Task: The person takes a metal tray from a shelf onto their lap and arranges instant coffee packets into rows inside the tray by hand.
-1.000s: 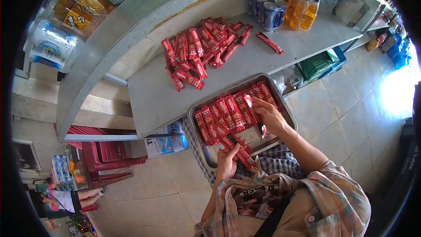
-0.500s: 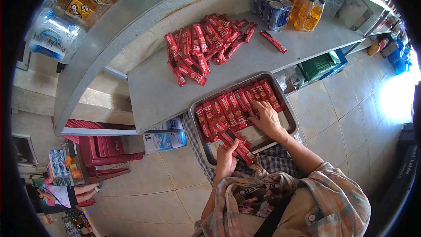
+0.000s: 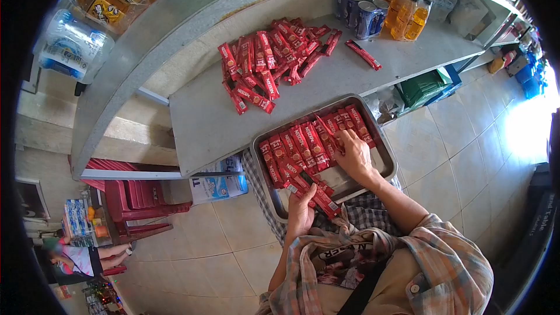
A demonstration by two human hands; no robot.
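A metal tray [image 3: 382, 146] on my lap holds a row of red Nescafé coffee sachets [image 3: 298, 142] lying side by side. My left hand [image 3: 300, 213] is closed around several coffee sachets [image 3: 321, 197], fanned over the tray's near left part. Over the right half of the row, my right hand [image 3: 354, 156] has its fingers curled and pinches a coffee sachet [image 3: 324, 127], whose far end sits slightly raised. Its near end is hidden by my fingers. On the grey shelf ahead, a loose heap of red sachets [image 3: 256, 58] spreads out, with one single sachet [image 3: 363, 55] apart to its right.
Blue cans [image 3: 366, 20] and orange drink bottles [image 3: 413, 18] stand at the shelf's back right. A checkered cloth [image 3: 373, 214] lies under the tray. Red plastic chairs [image 3: 137, 201] are at the left, and another person [image 3: 87, 261] is farther off. Overhead curves a grey ledge [image 3: 140, 29].
My right hand has curled its fingers and drawn slightly back, tilting up a sachet in the row. My left hand and its sachets stay nearly still.
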